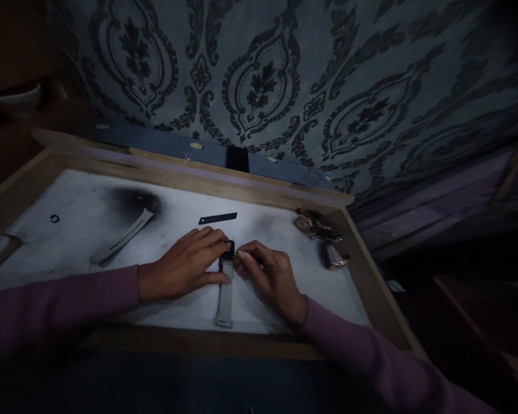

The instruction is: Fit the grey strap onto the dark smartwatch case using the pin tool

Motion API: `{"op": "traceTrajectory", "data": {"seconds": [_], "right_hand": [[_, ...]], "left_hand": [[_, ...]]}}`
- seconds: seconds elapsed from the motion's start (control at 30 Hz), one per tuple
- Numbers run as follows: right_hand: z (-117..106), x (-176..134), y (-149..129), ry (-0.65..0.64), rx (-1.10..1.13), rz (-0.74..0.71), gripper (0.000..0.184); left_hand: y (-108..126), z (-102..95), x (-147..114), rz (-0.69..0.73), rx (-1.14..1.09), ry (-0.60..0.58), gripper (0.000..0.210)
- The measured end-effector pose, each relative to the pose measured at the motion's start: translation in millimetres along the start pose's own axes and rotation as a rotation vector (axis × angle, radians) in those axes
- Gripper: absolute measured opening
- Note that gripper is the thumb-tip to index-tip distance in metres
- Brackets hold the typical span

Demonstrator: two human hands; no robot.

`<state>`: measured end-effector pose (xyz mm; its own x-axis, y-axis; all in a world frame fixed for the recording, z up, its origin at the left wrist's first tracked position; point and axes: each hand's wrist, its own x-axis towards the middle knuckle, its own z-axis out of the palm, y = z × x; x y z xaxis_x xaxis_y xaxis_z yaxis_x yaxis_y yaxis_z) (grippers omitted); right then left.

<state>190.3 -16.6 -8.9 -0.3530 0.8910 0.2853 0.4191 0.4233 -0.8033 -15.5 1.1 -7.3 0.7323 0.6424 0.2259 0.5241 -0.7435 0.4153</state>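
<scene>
A smartwatch with a dark square face [229, 249] lies on the white surface, with a pale grey strap [225, 296] running from it toward me. My left hand [183, 265] holds the watch steady, its fingertips at the face and its thumb against the top of the strap. At the watch's right edge, my right hand [271, 275] is closed in a pinch. What sits between those fingertips, if anything, is too small and dark to make out. Farther left lies a separate light strap [127, 236] with a row of holes.
A wooden frame [358, 264] borders the white surface [259, 310]. A dark flat blade-like strip [218, 218] lies beyond my hands. Several watches, including a gold one [304, 223], sit at the right. A small dark curl [54, 218] is at the left. Patterned wallpaper [263, 75] rises behind.
</scene>
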Motion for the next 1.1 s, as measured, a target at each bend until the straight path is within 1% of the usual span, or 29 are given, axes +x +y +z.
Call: {"op": "traceTrajectory", "data": {"seconds": [0.07,0.13,0.23,0.33,0.5,0.6,0.8,0.97,1.1], "right_hand": [[0,3,-2,-0.025,-0.120,-0.100,0.016],[0,6,-4,-0.047,-0.194,-0.177,0.016],[1,8,-6,-0.051,-0.203,-0.197,0.016],[1,7,-5,-0.040,-0.137,-0.113,0.017],[2,1,0,0.008,0.147,0.124,0.023],[4,-1,3,0.033,0.253,0.205,0.026],[6,-2,9,0.049,0.324,0.255,0.029],[5,-2,10,0.042,0.317,0.238,0.029],[4,-2,7,0.042,0.255,0.206,0.027]], "left_hand": [[-1,1.3,0,0.010,0.003,0.005,0.044],[-2,2.9,-1,0.018,0.012,0.014,0.043],[-3,4.4,-2,0.024,0.006,0.023,0.040],[-2,3.6,-1,0.022,-0.007,0.025,0.038],[0,0.1,0,0.001,0.018,0.000,0.039],[-1,0.0,0,-0.003,0.027,-0.015,0.039],[-3,2.9,-1,0.015,0.025,0.008,0.041],[-2,0.8,0,0.009,0.032,-0.003,0.039],[0,-0.8,1,0.000,0.033,-0.010,0.040]]}}
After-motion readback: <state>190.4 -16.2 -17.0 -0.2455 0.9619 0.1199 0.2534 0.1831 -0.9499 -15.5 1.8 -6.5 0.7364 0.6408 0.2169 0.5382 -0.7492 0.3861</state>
